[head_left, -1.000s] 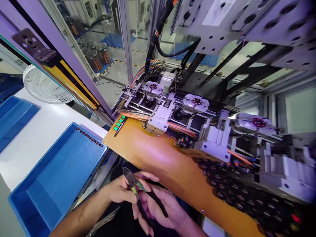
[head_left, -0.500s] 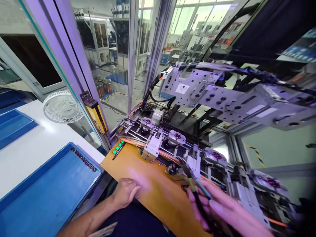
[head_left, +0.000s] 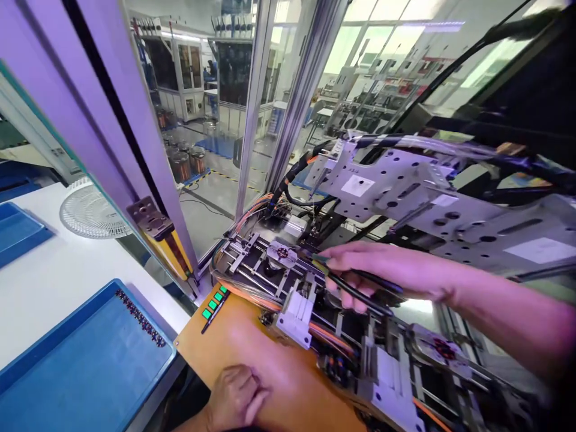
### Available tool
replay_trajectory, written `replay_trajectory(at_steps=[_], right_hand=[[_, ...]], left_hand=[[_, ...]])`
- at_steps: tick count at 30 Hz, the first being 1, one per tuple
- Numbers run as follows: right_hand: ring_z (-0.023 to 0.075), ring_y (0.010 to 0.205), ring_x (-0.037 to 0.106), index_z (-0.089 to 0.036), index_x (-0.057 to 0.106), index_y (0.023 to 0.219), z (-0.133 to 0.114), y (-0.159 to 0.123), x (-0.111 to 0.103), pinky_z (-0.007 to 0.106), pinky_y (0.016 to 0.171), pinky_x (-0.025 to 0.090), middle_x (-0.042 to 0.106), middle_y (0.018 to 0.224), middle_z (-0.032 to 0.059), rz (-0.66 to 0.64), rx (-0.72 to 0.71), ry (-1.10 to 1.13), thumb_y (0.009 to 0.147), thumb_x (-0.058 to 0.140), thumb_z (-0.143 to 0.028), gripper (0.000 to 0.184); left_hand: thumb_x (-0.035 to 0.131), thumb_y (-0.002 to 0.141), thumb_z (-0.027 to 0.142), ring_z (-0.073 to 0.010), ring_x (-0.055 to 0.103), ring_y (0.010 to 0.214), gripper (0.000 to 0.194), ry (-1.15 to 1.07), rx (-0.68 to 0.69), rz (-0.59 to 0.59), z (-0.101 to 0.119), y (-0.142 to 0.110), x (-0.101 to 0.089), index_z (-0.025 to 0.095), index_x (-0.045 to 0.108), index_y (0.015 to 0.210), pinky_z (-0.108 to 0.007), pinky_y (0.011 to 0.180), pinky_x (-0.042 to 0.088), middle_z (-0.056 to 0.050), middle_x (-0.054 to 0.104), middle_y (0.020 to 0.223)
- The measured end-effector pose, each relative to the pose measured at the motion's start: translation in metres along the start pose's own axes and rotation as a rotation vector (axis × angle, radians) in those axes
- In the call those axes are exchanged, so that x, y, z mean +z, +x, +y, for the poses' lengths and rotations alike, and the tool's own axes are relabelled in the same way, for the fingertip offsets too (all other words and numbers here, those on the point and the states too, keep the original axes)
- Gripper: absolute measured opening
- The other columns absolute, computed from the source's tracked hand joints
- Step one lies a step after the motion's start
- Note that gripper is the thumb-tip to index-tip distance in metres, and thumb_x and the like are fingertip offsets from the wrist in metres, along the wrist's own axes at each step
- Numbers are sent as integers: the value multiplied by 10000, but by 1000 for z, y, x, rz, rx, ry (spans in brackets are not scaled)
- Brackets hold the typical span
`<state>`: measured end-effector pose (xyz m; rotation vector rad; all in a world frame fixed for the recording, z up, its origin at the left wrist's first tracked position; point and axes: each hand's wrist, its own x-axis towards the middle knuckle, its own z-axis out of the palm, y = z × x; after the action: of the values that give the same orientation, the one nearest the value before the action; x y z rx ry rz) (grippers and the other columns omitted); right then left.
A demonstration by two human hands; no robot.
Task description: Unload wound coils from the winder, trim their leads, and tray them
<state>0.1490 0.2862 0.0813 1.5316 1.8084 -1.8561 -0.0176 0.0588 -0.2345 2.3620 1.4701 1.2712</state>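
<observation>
Now the right hand (head_left: 371, 264) holds pliers (head_left: 360, 293) farther forward

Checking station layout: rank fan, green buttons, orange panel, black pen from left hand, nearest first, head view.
1. Orange panel: right under left hand.
2. Green buttons, black pen: side by side, panel's far-left end; too close to call.
3. Fan: far left, beyond panel.

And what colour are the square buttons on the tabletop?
Green, all four square buttons; best seen in the head view.
</observation>
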Motion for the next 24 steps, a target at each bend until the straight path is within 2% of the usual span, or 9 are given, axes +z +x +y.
replay_trajectory(at_steps=[4,8,11,14,24], right_hand=[[139,476,627,-114,582,740,-20,39,-9,232,422,513,654,778,103,1,99,-19,824,513,-275,195],[123,411,590,-107,590,640,-29,58,-10,203,363,478,642,664,91,-20,181,-71,831,467,-205,247],[100,395,564,-116,590,649,-32,60,-8,183,371,483,634,628,69,-13,218,-110,825,471,-194,227],[80,422,569,-109,581,674,-32,60,-7,157,405,489,647,672,72,-18,209,-110,823,483,-192,197],[54,367,508,-85,600,728,-28,60,-9,149,404,444,617,594,43,-35,212,-118,822,461,-175,190]], left_hand=[[483,912,153,-150,614,505,213,44,-9,23,-3,-3,6,169,575,721,-250,495,495,-23,618,578],[552,899,209,-152,591,456,225,88,-31,40,-3,-2,7,180,542,677,-268,462,469,-9,595,537],[569,894,252,-151,594,456,184,99,-32,13,-3,1,5,182,568,724,-274,452,465,-6,610,553],[574,878,200,-144,589,451,113,97,-25,-14,-3,4,3,180,586,767,-272,452,464,2,616,557],[566,876,188,-139,588,461,103,77,-32,-37,-5,3,3,178,580,774,-265,453,444,-4,633,583]])
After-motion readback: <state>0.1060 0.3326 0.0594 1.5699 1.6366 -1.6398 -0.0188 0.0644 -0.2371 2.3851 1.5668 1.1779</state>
